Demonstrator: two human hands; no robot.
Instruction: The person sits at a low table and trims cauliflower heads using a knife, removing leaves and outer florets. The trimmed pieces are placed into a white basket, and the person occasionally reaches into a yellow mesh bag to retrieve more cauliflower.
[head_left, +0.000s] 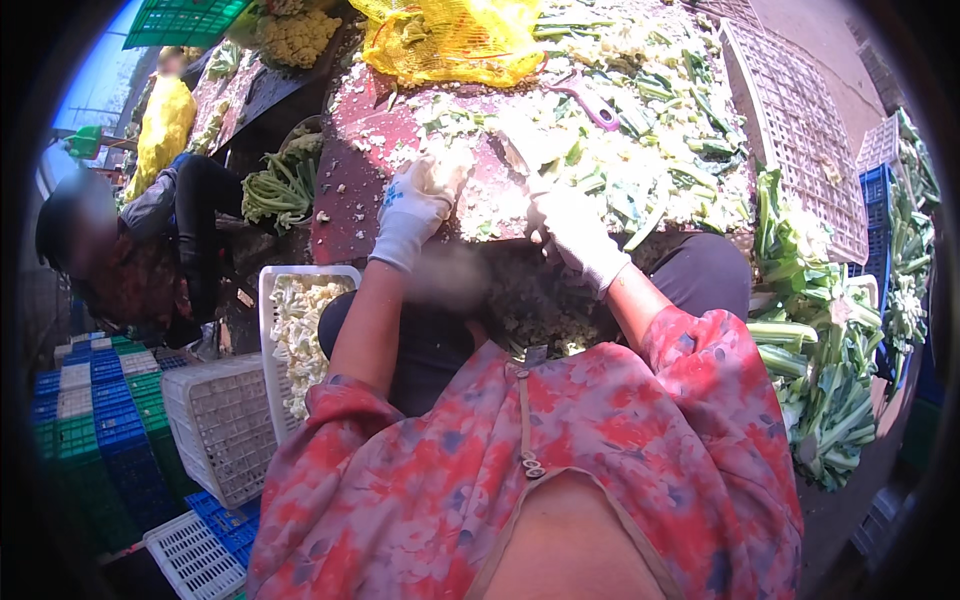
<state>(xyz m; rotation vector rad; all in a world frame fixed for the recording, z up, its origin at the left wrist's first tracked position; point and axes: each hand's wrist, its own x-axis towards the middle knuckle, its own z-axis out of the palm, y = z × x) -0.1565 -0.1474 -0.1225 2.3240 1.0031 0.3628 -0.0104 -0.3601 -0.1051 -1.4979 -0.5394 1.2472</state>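
My left hand (412, 206), in a white knitted glove with blue print, grips a pale cauliflower piece (448, 174) above the dark red tabletop (349, 180). Strong glare washes out the edges of that piece. To its right, my right hand (574, 229), also gloved, is closed on a knife whose blade (513, 154) points up and left towards the table's middle. The knife's handle is hidden in the glove. Cauliflower trimmings (637, 157) with leaves and stalks cover the table's right side. A peeler with a purple handle (596, 107) lies among them.
A yellow mesh bag (457, 45) sits at the table's far side. White crate (270, 345) with florets stands by my left leg. Leaves (825, 375) are heaped at right, near a pale crate (802, 135). Another person (142, 247) sits at left beside stacked crates (112, 397).
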